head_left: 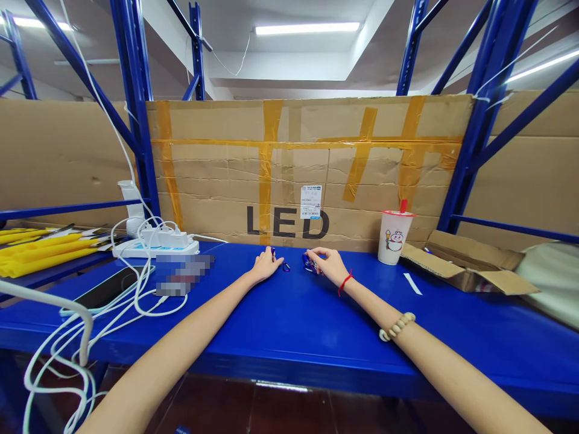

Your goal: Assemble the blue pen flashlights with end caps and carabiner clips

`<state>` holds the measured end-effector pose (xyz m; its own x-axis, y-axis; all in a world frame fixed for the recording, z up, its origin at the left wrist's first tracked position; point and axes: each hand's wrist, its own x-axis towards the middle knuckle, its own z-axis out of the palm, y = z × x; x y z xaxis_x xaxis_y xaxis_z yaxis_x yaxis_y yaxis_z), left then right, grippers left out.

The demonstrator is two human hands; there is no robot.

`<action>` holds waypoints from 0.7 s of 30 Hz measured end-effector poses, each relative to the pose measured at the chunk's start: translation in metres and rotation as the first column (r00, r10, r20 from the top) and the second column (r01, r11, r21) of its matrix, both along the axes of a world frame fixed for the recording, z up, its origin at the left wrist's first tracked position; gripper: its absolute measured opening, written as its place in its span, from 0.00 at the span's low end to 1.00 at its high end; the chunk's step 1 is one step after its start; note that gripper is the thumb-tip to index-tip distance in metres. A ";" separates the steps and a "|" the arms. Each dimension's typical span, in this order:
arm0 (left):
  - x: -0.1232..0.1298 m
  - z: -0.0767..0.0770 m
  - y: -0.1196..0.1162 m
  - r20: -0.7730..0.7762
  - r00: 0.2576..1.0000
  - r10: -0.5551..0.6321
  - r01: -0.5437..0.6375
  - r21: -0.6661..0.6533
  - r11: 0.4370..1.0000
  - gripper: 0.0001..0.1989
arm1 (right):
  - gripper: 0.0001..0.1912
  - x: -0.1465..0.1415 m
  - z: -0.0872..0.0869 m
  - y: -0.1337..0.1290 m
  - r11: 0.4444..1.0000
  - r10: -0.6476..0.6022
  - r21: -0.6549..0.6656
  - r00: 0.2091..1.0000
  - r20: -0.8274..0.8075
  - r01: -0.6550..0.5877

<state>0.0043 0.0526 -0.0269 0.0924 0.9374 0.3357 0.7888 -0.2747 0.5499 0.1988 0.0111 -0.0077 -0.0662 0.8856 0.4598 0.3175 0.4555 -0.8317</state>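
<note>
Carabiner-like blue metal loop (pixel 286 266), smooth, hands (pixel 266 265) (pixel 326 266) curled, seemingly pinching small glossy pieces (pixel 310 263).

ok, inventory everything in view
table: 1, blue, centre
rack posts: several, blue, back
cardboard panels: several, brown, back
lights: several, white, overhead
power strip: 1, white, left
cables: several, white, left
phone: 1, black, left
blurred item: 1, greyish, left
long items: several, yellow, left
cup: 1, white, right
carton: 1, brown, right
strip: 1, white, right
cloth: 1, pale, right
pieces: several, blue, by hands
bracelets: 2, red/beige, right arm
left hand: 1, bare, centre
right hand: 1, bare, centre
</note>
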 end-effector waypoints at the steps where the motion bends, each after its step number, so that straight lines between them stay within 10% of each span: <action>1: 0.000 0.000 0.000 -0.025 1.000 -0.009 0.009 0.001 1.000 0.11 | 0.20 0.000 0.000 0.000 1.000 0.002 -0.003 1.000 0.004 -0.002; 11: 0.005 0.000 -0.004 0.087 0.989 -0.121 0.108 0.146 0.983 0.13 | 0.17 0.001 -0.008 0.008 0.995 0.079 -0.072 0.988 0.129 -0.070; 21: 0.032 0.007 -0.035 -0.092 0.933 -0.349 0.354 0.420 0.836 0.06 | 0.17 -0.003 -0.005 0.005 0.959 0.212 -0.209 0.974 0.080 -0.192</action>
